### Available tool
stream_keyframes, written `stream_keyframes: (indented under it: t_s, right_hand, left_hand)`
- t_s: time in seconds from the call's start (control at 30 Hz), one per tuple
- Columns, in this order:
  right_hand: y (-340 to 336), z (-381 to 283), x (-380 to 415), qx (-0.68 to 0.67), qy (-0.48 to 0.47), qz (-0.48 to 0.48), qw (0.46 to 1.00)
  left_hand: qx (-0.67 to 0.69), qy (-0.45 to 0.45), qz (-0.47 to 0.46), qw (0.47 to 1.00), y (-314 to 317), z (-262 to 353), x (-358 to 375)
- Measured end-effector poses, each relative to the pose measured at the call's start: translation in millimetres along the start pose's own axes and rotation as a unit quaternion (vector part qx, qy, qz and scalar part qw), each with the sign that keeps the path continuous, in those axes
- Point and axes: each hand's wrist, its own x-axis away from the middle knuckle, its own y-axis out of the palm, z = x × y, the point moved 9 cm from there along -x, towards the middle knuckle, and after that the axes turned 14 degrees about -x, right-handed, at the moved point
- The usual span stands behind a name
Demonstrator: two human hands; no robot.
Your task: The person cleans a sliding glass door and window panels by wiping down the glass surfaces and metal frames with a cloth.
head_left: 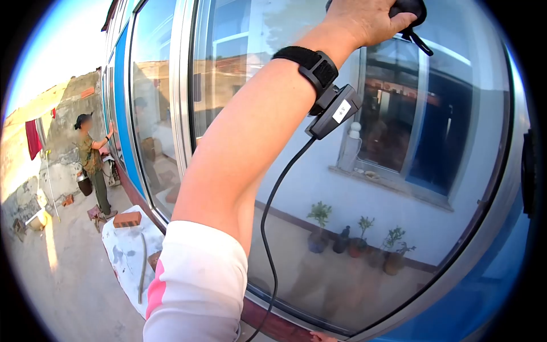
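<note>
Up high on the big window glass (pixel 399 228), grips a black tool (pixel 411 8) tight with the left hand (pixel 364 20), fingers curled all the way round it. Presses the tool against the top of the glass, right at the upper edge of the view, so shows only part of it, with a thin black bit sticking out to the side. Wears a black strap (pixel 310 65) round the wrist, with a small dark box (pixel 335 111) hanging just under it. Trails a black cable (pixel 273 228) from the box down along the bare arm, past the white and pink sleeve (pixel 196 285). Shows only a tiny bit of the right hand (pixel 322 337) at the very bottom, near the low edge of the window frame. Cannot tell if open or closed. Shows a row of little potted plants (pixel 353 239) in the glass, along a pale wall. Far off to the left, shows another person (pixel 91 159) standing by the same wall of windows with one arm up on the glass. Shows a brick (pixel 126 219) on the ground near that person, sitting at the end of a white sheet (pixel 122 251). Shows a red cloth (pixel 33 137) hanging further back.
</note>
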Motion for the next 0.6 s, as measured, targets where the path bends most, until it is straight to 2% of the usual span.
stream_keyframes:
  t_s: [0.03,0.07,0.1,0.13,0.17,0.2,0.23,0.27,0.3,0.33,0.4,0.47,0.5,0.53,0.57,0.6]
  right_hand:
    - [4,-8,2,-0.017,0.022,-0.008,1.0]
    - [12,-1,5,-0.018,0.024,-0.009,1.0]
    - [16,3,2,-0.026,-0.028,0.014,0.999]
    - [20,1,1,-0.039,-0.078,0.041,0.995]
    - [15,-2,4,-0.039,-0.076,0.041,0.996]
    - [25,-9,13,-0.021,-0.032,0.029,0.999]
    - [34,-15,20,-0.001,0.005,0.003,1.0]
    - [27,-21,28,-0.001,0.006,0.003,1.0]
    - [38,-38,36,-0.002,-0.012,0.016,1.0]
    - [46,-49,39,0.007,-0.034,0.017,0.999]
    - [69,-32,34,-0.028,-0.007,0.033,0.999]
    - [89,-26,35,0.029,0.035,-0.005,0.999]
    - [103,-34,41,0.015,0.046,0.01,0.999]
    - [110,-48,41,0.006,0.057,0.013,0.998]
    - [109,-55,41,0.005,0.068,0.011,0.998]
    - [124,-68,38,-0.007,0.071,0.014,0.997]
  left_hand:
    - [0.009,-0.004,0.03,0.999,-16,4,16]
    - [0.029,-0.018,-0.064,0.997,-2,4,14]
    - [-0.039,0.007,0.028,0.999,-41,27,67]
    - [0.027,0.048,-0.014,0.998,-58,33,100]
    - [0.026,0.04,-0.07,0.996,-62,31,101]
    - [0.105,0.061,-0.167,0.978,-90,49,169]
    - [0.123,0.086,-0.213,0.965,-107,58,205]
    - [0.077,0.101,-0.243,0.962,-111,55,205]
    - [0.118,0.17,-0.252,0.945,-138,77,285]
    - [0.1,0.235,-0.249,0.934,-153,80,318]
    - [0.106,0.258,-0.26,0.925,-155,68,330]
    - [0.146,0.352,-0.218,0.898,-173,65,343]
    - [0.16,0.356,-0.229,0.892,-153,46,335]
    - [0.15,0.326,-0.233,0.904,-142,28,305]
    - [0.179,0.307,-0.221,0.908,-142,26,306]
    - [0.156,0.264,-0.22,0.926,-113,-3,232]
